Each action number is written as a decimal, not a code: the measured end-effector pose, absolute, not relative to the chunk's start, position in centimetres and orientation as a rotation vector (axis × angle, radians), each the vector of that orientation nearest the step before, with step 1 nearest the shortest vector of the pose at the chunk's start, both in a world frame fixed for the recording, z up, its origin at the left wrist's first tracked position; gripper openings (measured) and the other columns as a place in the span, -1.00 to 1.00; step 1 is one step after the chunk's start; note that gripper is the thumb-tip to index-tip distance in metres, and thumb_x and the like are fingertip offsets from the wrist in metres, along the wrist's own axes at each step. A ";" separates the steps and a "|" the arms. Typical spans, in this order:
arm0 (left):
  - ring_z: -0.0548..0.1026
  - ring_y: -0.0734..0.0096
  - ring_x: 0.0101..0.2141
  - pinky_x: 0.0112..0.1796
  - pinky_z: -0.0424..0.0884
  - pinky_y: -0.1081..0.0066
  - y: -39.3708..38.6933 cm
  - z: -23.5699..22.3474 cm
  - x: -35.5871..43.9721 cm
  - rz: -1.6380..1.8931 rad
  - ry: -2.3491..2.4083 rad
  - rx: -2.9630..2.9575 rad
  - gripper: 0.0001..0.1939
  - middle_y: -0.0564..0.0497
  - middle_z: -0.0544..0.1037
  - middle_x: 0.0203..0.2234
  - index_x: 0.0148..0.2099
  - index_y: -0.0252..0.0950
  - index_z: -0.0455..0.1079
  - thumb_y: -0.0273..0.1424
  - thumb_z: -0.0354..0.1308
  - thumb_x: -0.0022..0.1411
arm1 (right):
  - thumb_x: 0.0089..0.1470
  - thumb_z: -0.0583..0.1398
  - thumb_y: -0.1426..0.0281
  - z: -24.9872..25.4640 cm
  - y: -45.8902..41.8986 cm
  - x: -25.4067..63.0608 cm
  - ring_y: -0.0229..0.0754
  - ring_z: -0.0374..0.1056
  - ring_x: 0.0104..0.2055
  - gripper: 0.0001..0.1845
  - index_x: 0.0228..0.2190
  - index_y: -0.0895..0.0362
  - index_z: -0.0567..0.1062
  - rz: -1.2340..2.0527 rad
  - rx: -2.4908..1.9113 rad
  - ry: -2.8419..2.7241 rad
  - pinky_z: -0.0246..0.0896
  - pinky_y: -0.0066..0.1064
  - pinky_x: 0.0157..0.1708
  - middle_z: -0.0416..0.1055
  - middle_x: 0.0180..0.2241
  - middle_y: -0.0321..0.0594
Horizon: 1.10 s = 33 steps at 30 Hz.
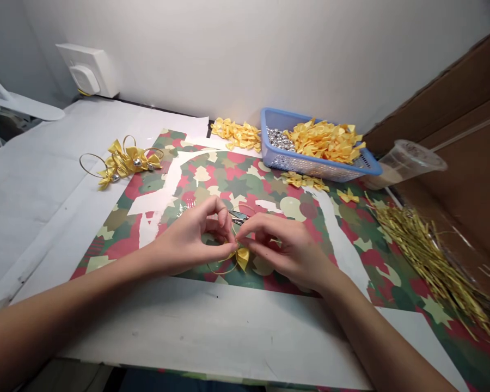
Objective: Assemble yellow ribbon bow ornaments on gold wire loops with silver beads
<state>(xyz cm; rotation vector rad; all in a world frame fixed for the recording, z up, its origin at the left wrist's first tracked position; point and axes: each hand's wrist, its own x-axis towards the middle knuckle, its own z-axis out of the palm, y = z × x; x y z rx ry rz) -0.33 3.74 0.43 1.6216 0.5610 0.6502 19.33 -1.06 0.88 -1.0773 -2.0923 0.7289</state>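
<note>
**Me, at the desk:** What's in the middle of my feed?

**Me, at the controls:** I have the left hand (188, 237) and the right hand (288, 250) meeting just below centre, above a red-and-green patterned paper mat (118, 239). They hold a thin gold wire hoop (222, 271), and a yellow ribbon bow (242, 258) sits on it just under the fingertips.

**Me, at the desk:** Are the fingers released or clenched?

**Me, at the controls:** Neither hand is released. Both pinch in from either side, grasping the wire where it meets the bow. The remaining fingers curl loosely above. I cannot tell which fingers touch the ribbon itself.

**Me, at the controls:** Just beyond the fingers, small silver-bladed snips (237, 216) lie over the mat. I cannot tell whether they touch a hand.

**Me, at the desk:** What's further up the frame?

**Me, at the controls:** Upper right of centre, a blue plastic basket (310, 169) holds silver beads (280, 139) and a heap of yellow ribbon bows (324, 140). A loose pile of bows (236, 134) lies just left of the basket. At upper left, a gold-wire ornament (124, 162) with bows and beads rests on the mat's edge. Along the right side lies a bundle of gold tinsel strands (424, 261), and above it a clear plastic cup (408, 160) lies on its side.
</note>
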 end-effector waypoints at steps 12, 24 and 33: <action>0.47 0.54 -0.37 -0.33 0.44 0.45 3.9 0.7 -0.5 0.597 0.565 1.515 -0.68 0.17 0.28 -0.42 -0.39 -0.24 0.03 -0.55 0.18 0.11 | 0.14 0.15 0.54 0.3 -0.8 19.4 -0.23 0.37 -0.30 -0.84 -0.25 0.14 0.49 0.415 -0.972 -2.194 0.35 -0.43 -0.37 0.44 -0.33 -0.16; 0.45 0.52 -0.38 -0.34 0.40 0.44 4.1 1.3 -0.8 0.487 0.645 1.520 -0.82 0.09 0.45 -0.41 -0.41 -0.30 0.22 -0.50 0.21 0.10 | 0.15 0.11 0.55 0.5 -0.9 19.7 -0.26 0.34 -0.46 -0.83 -0.36 0.19 0.52 0.363 -1.024 -2.221 0.23 -0.46 -0.49 0.45 -0.47 -0.19; 0.49 0.44 -0.38 -0.37 0.41 0.46 4.5 1.4 -1.0 0.409 0.683 1.718 -0.79 -0.01 0.59 -0.36 -0.20 -0.30 0.53 -0.50 0.12 0.13 | 0.19 0.07 0.55 0.8 -0.6 19.7 -0.26 0.36 -0.43 -0.81 -0.38 0.11 0.45 0.352 -1.081 -2.091 0.22 -0.46 -0.46 0.46 -0.44 -0.22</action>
